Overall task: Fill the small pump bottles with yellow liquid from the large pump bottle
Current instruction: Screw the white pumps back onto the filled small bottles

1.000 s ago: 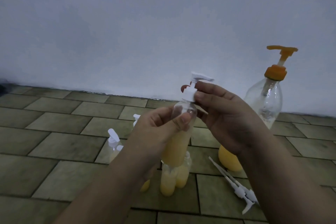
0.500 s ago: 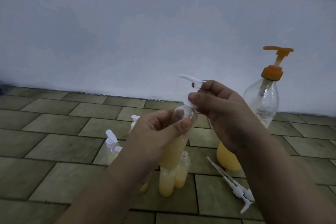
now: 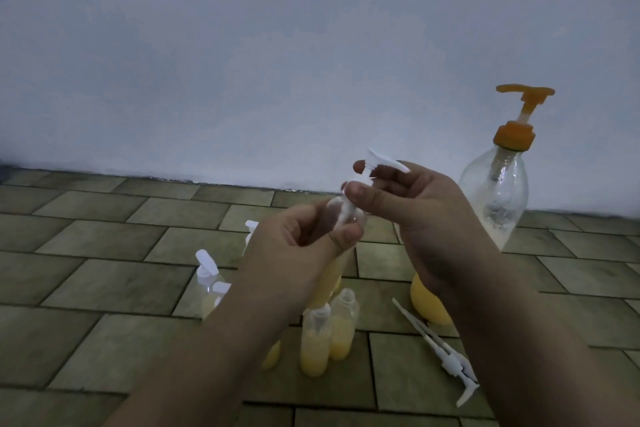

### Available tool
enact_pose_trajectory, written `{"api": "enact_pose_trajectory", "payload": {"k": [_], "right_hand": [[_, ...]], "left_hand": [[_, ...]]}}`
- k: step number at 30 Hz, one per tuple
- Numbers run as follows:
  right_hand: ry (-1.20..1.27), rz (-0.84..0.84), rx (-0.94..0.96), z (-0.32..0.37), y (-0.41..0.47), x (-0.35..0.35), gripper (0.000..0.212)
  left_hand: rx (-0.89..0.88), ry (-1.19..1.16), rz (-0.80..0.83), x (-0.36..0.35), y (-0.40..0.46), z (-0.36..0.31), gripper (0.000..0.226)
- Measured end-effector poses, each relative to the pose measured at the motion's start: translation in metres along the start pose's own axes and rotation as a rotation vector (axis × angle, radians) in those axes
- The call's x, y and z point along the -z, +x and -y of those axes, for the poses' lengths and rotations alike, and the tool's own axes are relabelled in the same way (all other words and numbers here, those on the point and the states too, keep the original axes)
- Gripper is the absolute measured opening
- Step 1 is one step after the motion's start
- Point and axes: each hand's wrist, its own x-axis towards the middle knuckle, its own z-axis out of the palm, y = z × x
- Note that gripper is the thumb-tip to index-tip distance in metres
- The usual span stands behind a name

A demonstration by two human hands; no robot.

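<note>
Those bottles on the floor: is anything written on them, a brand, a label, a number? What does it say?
None: no text can be read.
Large pump bottle: clear, no label.
Small bottle in the left hand: no label.
White pump cap in the right hand: plain.
Small bottles on the floor: no labels.

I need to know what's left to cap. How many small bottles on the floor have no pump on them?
2: the uncapped bottles stand together on the tiles below the hands, one in front, one just behind it. Others may be hidden behind the left forearm.
</note>
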Motion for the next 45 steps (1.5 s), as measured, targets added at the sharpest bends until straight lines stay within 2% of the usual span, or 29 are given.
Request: {"api": "enact_pose_trajectory", "payload": {"k": [4,6,8,10,12,15,18,21,24,29,36,38,39,41,42,45], "right_hand": [[-0.006,-0.121,0.084,-0.005,-0.002,-0.009,0.026],[-0.059,-0.146,0.138,-0.002,-0.002,-0.012,0.021],[-0.184,-0.143,0.179,0.002,-0.002,-0.009,0.027],[-0.286,-0.140,0.168,0.008,-0.006,-0.001,0.048],[-0.301,-0.191,0.165,0.012,-0.011,0.013,0.064],[-0.127,-0.285,0.189,0.011,-0.025,0.040,0.056],[-0.056,-0.377,0.189,-0.005,-0.044,0.063,0.047],[-0.040,-0.417,0.171,-0.025,-0.061,0.082,0.064],[-0.033,-0.464,0.101,-0.051,-0.074,0.101,0.080],[-0.022,-0.515,-0.017,-0.083,-0.087,0.115,0.081],[-0.009,-0.578,-0.109,-0.105,-0.094,0.122,0.080],[-0.026,-0.586,-0.116,-0.109,-0.095,0.124,0.076],[-0.036,-0.587,-0.126,-0.111,-0.095,0.125,0.067],[-0.008,-0.565,-0.160,-0.117,-0.095,0.128,0.022],[-0.037,-0.556,-0.184,-0.120,-0.095,0.129,0.012],[-0.187,-0.553,-0.234,-0.129,-0.095,0.136,0.023]], "left_hand": [[-0.141,0.235,-0.092,-0.007,0.006,0.005,0.044],[-0.169,0.280,-0.113,-0.007,0.009,0.005,0.044],[-0.188,0.325,-0.099,-0.003,0.015,0.000,0.037],[-0.149,0.336,-0.069,0.005,0.028,-0.006,0.035],[-0.071,0.309,-0.070,0.018,0.045,-0.008,0.043],[-0.009,0.410,-0.034,0.029,0.067,-0.004,0.040],[0.034,0.665,0.076,0.029,0.079,0.007,0.033],[0.101,0.825,0.137,0.026,0.087,0.019,0.039],[0.175,0.829,0.195,0.025,0.089,0.030,0.038],[0.316,0.705,0.260,0.022,0.094,0.036,0.023],[0.349,0.685,0.293,0.020,0.097,0.039,0.016],[0.359,0.755,0.321,0.018,0.098,0.043,0.016],[0.359,0.799,0.340,0.017,0.098,0.045,0.015],[0.332,0.900,0.369,0.016,0.098,0.049,0.011],[0.313,0.953,0.374,0.016,0.098,0.050,0.009],[0.261,1.123,0.400,0.014,0.098,0.051,0.012]]}}
